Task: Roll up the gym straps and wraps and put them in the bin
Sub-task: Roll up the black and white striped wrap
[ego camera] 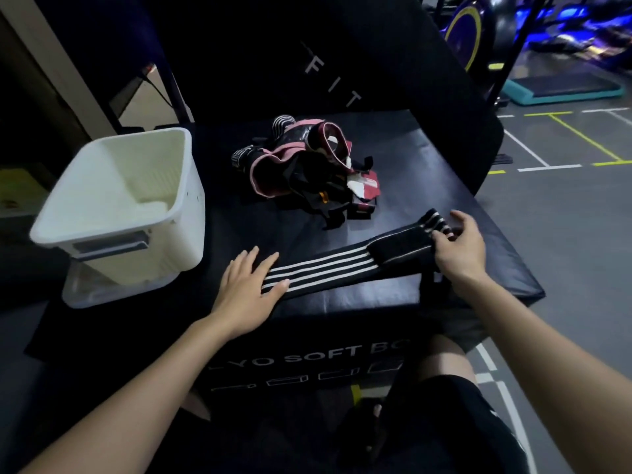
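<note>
A black wrap (328, 268) with white stripes is laid flat across a black counter (427, 159). Its 9 o'clock end is pressed by the flat left hand (248, 285); its 3 o'clock end is pinched by the right hand (460, 248). A white bin (119, 206) is seen at 10 o'clock, a pile of straps (304, 169) at 12.

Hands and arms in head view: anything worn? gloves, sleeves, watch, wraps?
Nothing visible. The left hand and right hand are bare, no gloves, rings or wrist wraps. Both forearms are uncovered to the frame edge, no sleeves or watch. Dark shorts show below.
</note>
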